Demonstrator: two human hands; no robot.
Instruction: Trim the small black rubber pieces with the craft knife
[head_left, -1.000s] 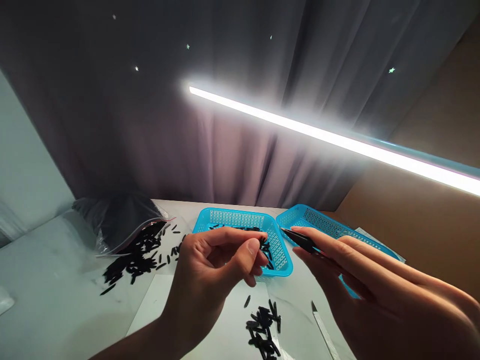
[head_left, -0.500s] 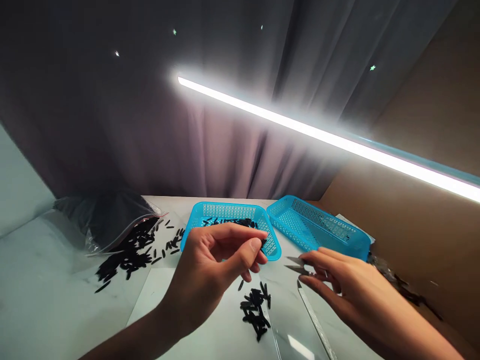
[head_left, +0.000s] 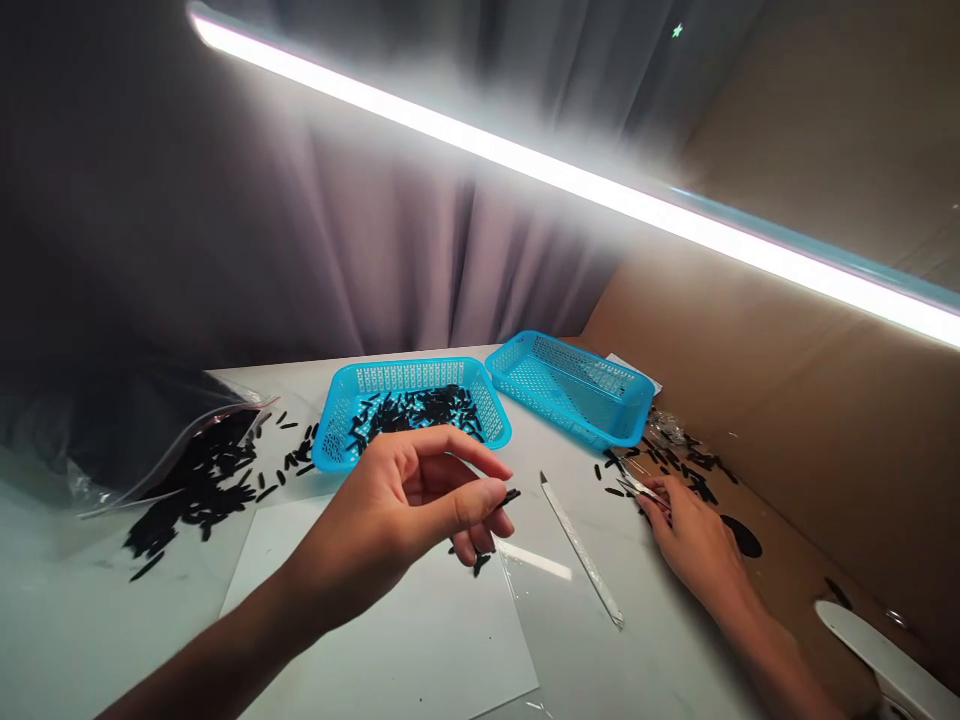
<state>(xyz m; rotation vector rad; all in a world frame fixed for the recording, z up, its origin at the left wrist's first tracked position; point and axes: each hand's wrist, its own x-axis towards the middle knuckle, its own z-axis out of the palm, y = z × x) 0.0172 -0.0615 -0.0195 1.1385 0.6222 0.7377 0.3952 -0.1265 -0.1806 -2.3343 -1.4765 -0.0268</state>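
right hand (head_left: pixel 694 530): gripping snips (head_left: pixel 634 486), now toward table's (head_left: pixel 600 670) right edge | left hand (head_left: pixel 420 500): pinching black piece (head_left: pixel 511 498) | work likely paused

From L hand (head_left: pixel 412 505): 2 blue perf. plastic baskets (head_left: pixel 424 376) (head_left: pixel 570 392), 12/2 o'clk; 1 pr metal snips (head_left: pixel 636 486), 3; 1 wht-handled knife (head_left: pixel 582 552), 4.

1. A long, glowing white tube light (head_left: pixel 480 146) slants across the top.
2. Behind it hangs a grey-mauve pleated fabric curtain (head_left: pixel 397 250).
3. A flat brown wall (head_left: pixel 720 390) rises right of the white marbled tabletop (head_left: pixel 645 665).
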